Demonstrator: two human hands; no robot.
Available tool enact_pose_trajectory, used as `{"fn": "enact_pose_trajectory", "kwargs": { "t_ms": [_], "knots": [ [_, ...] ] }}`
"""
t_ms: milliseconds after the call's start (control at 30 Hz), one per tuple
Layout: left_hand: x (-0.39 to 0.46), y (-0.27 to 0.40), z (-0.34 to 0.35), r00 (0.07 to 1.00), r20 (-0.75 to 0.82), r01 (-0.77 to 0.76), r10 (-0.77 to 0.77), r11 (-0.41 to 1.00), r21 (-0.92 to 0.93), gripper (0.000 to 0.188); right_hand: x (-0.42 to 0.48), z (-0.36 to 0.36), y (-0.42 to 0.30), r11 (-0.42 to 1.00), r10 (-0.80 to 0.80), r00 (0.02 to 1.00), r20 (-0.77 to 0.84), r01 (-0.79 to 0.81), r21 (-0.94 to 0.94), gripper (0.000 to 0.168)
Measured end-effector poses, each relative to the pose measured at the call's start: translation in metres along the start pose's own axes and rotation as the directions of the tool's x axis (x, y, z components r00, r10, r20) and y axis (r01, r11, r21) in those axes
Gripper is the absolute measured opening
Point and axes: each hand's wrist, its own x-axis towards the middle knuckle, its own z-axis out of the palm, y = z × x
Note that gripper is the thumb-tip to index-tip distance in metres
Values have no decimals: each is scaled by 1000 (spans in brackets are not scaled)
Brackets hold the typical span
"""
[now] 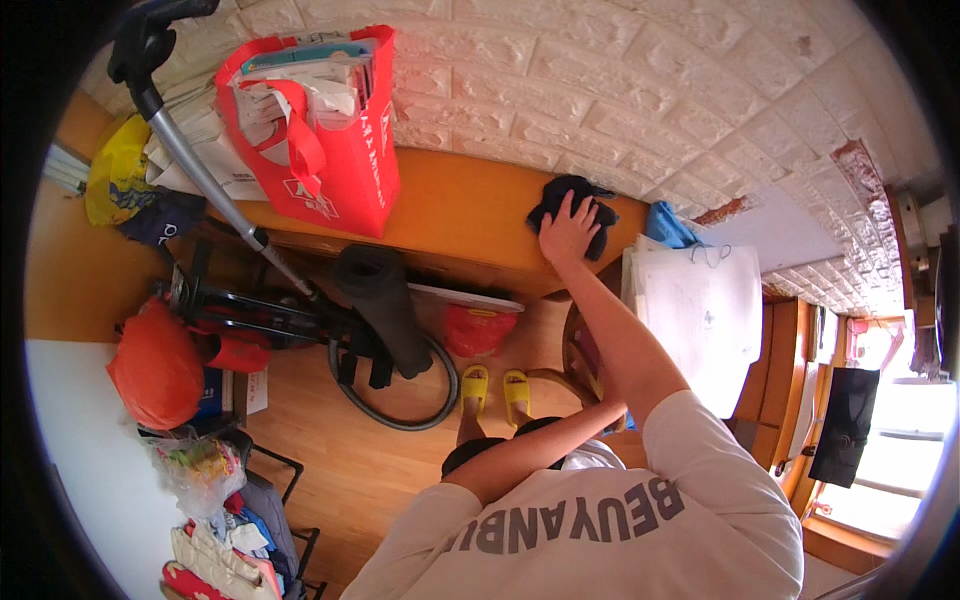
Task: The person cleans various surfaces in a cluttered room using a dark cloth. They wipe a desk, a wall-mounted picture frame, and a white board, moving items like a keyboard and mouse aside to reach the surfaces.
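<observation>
My right hand (571, 229) lies palm down with fingers spread over a bunched dark cloth (556, 196), gripping it against the right part of an orange-brown wooden surface (457, 187). This long, narrow surface runs along a white brick-patterned wall (600, 82). My left forearm crosses in front of my body to the right arm near the elbow; the left hand is hidden there. On the same surface, left of the cloth, stands a red bag (337, 172) filled with papers and books.
At left, a vacuum cleaner's metal tube (202, 176) slants past the bag. A rolled dark mat (382, 307) leans below the surface, near a grey hose (405, 427). Right of the cloth are a blue bag (670, 225) and large white sheets (697, 322). A wooden chair (574, 337) stands beneath.
</observation>
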Motion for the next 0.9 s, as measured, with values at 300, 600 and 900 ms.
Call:
{"fn": "enact_pose_trajectory", "kwargs": {
  "t_ms": [300, 600, 900],
  "knots": [
    [-18, 40, -31, 986, -142, 109, -89, 984, 143, 106, -16, 26, -169, 839, -524, 849, 70, 501, 212, 65],
    [-12, 39, -34, 976, -216, 39, -7, 989, 141, 106, -23, -1, -18, 993, -115, 979, -166, 112, -27, 78],
    [-9, 29, -29, 981, -187, 67, -49, 994, 91, 102, -29, 11, -120, 955, -287, 958, -15, 287, 69, 78]
  ]
}}
